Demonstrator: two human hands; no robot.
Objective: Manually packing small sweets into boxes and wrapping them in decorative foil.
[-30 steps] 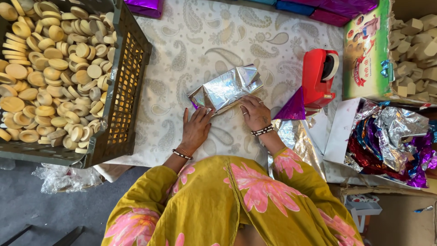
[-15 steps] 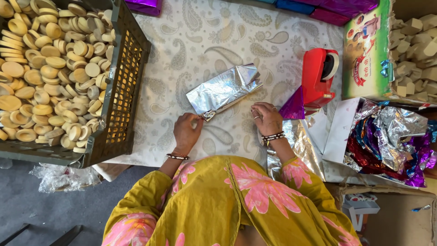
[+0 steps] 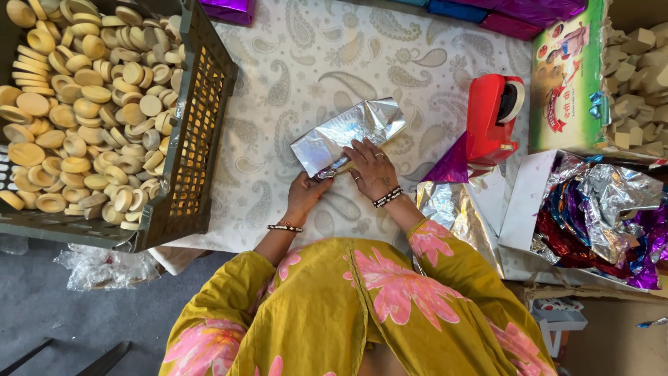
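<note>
A silver foil-wrapped package (image 3: 344,132) lies tilted on the paisley-printed cloth (image 3: 327,63). My right hand (image 3: 372,167) rests flat on its near end, fingers spread. My left hand (image 3: 306,191) pinches the foil at the package's near-left corner. Both wrists wear bead bracelets. My yellow floral sleeves fill the bottom of the view.
A dark plastic crate (image 3: 191,139) full of round tan discs stands at left. A red tape dispenser (image 3: 492,118) is at right, with silver and purple foil sheets (image 3: 456,195), a box of coloured foil (image 3: 598,216), a green carton (image 3: 565,76) and tan blocks (image 3: 640,69).
Both hands had pulled back off the package half a second ago. Now they have moved forward onto it, the right pressing its end and the left gripping its corner.
</note>
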